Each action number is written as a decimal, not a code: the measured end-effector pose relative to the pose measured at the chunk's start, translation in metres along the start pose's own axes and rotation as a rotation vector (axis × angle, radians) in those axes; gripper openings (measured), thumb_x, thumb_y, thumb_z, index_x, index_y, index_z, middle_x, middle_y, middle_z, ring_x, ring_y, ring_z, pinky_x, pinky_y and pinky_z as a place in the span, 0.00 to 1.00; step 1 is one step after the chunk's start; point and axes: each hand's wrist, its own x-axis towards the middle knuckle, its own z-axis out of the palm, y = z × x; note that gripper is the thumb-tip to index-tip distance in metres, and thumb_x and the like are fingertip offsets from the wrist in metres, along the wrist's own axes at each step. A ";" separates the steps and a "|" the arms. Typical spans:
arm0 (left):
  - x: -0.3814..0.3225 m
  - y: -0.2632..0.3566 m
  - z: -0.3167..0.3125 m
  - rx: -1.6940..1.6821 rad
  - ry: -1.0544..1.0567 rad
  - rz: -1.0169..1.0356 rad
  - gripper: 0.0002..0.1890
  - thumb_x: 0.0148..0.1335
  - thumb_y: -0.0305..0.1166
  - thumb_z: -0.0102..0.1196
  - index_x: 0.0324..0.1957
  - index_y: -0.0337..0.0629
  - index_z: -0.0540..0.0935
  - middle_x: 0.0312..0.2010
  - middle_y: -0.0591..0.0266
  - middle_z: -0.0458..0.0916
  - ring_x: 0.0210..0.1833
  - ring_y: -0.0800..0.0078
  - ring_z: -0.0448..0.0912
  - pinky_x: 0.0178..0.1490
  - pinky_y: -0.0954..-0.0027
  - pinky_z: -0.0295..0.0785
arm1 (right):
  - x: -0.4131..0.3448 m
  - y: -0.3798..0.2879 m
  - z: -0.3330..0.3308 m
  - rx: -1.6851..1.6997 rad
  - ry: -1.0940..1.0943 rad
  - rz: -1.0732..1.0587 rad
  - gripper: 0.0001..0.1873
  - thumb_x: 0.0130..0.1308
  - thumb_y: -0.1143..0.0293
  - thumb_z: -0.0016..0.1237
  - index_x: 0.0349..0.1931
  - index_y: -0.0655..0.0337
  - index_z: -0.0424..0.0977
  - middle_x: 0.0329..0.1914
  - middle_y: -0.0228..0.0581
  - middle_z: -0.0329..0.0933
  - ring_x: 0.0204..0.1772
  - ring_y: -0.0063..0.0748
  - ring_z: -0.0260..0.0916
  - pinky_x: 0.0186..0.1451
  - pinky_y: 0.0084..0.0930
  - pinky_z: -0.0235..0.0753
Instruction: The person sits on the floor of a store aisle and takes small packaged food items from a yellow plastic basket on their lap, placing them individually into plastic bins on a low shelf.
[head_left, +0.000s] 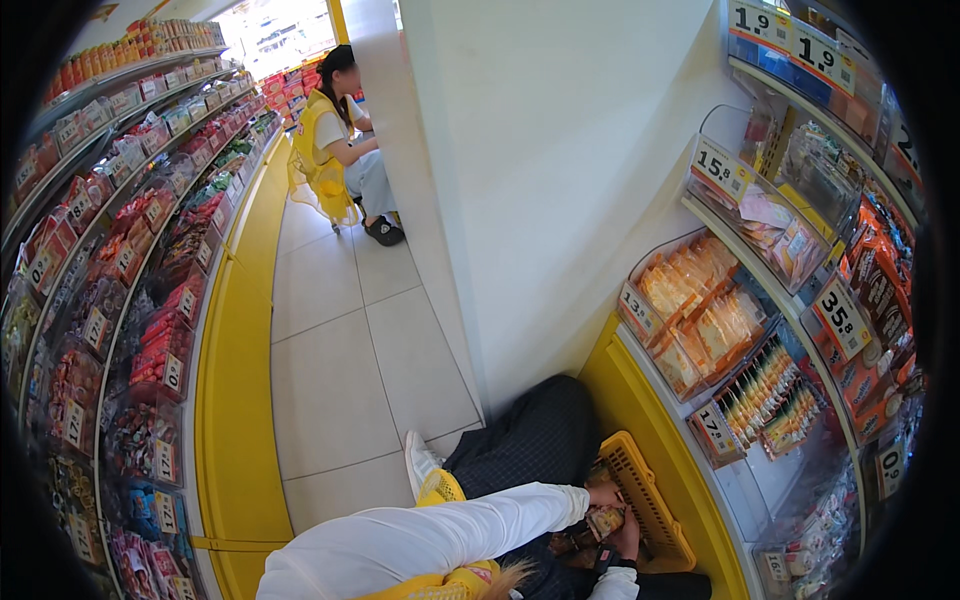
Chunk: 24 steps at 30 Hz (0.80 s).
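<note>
My left hand (604, 493), in a white sleeve, reaches into a yellow plastic basket (651, 499) at the lower right. Its fingers are at the upper edge of a small packaged snack (604, 520). My right hand (627, 537), with a black band or watch (604, 556) at the wrist, grips the same packet from the right side. More dark packets (564, 543) lie low in the basket, partly hidden by my arms. The basket stands tilted against the yellow base of the shelf (626, 379), beside my bent leg in dark checked trousers (525, 442).
Right of me, a shelf unit holds clear bins of orange-wrapped snacks (701, 315) and small hanging sachets (772, 390). A white wall (555, 187) stands ahead. Packed candy shelves (161, 345) line the left aisle. Farther along the tiled floor (337, 390), a person in a yellow vest (319, 135) sits low.
</note>
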 end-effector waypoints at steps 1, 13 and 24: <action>0.002 0.003 0.003 0.003 -0.012 0.007 0.27 0.47 0.48 0.54 0.36 0.27 0.75 0.22 0.52 0.76 0.27 0.64 0.75 0.32 0.66 0.68 | 0.001 0.010 -0.014 -0.155 0.009 -0.066 0.18 0.64 0.62 0.32 0.46 0.68 0.60 0.43 0.46 0.67 0.43 0.40 0.68 0.44 0.33 0.69; 0.010 -0.032 0.008 -0.055 0.155 0.179 0.20 0.51 0.45 0.51 0.33 0.33 0.76 0.16 0.59 0.74 0.17 0.71 0.71 0.22 0.71 0.65 | -0.001 -0.018 0.027 0.352 0.191 0.173 0.15 0.62 0.66 0.34 0.42 0.69 0.62 0.39 0.45 0.68 0.39 0.38 0.70 0.41 0.31 0.70; -0.005 0.001 0.007 -0.207 0.126 0.275 0.18 0.48 0.40 0.56 0.34 0.33 0.77 0.27 0.56 0.78 0.28 0.71 0.75 0.32 0.73 0.68 | -0.009 -0.029 0.024 0.073 0.276 0.044 0.12 0.60 0.69 0.37 0.40 0.68 0.63 0.35 0.42 0.70 0.33 0.31 0.71 0.35 0.24 0.71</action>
